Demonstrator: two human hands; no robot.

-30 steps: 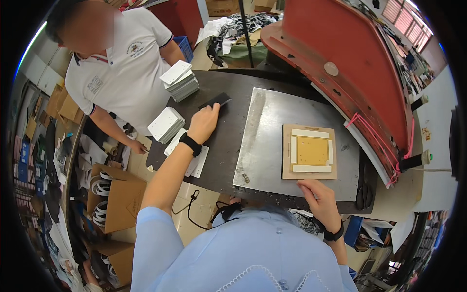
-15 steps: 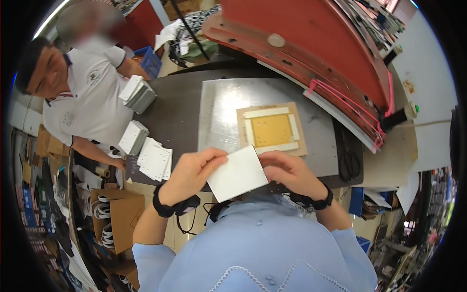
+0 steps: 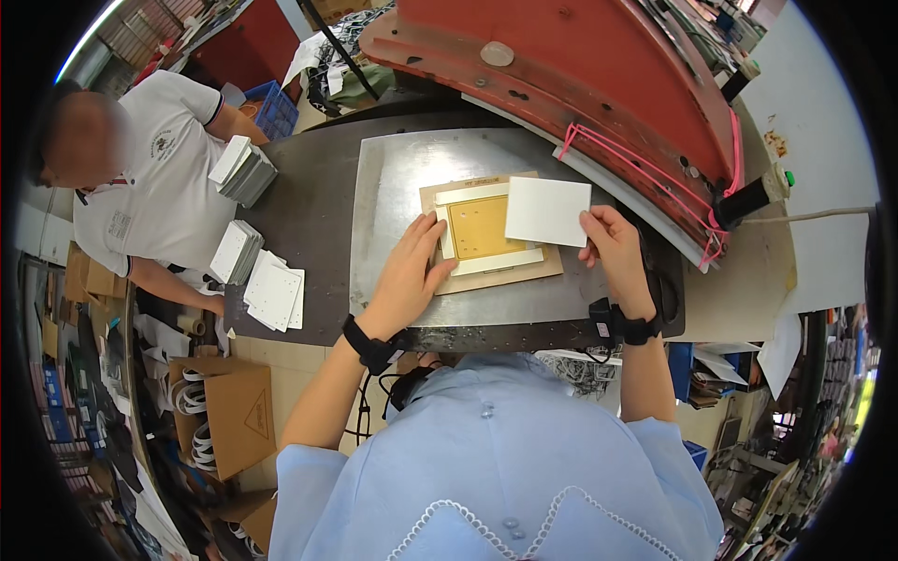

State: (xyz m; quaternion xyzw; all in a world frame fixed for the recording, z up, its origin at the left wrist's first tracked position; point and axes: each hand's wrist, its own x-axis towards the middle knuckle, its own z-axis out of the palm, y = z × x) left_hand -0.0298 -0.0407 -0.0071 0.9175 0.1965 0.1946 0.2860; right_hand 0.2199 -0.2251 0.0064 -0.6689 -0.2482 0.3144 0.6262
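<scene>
A blank white square card (image 3: 548,212) is pinched at its right edge by my right hand (image 3: 610,238). It hangs over the right part of a yellow plate (image 3: 475,231), which is framed by pale strips on a brown board (image 3: 505,279). My left hand (image 3: 412,259) rests with fingers spread at the left strip of that frame and holds nothing. The board lies on a grey metal sheet (image 3: 382,187) on the dark table. Whether the card touches the frame I cannot tell.
A large red machine head (image 3: 580,84) slants over the table's far right. To the left are loose punched white cards (image 3: 274,292), a card stack (image 3: 236,251) and a taller stack (image 3: 245,172). A person in a white shirt (image 3: 168,178) stands at the left.
The card has moved from in front of my body, between both hands, forward and right over the board. My left hand has let go of it and moved to the frame's left side.
</scene>
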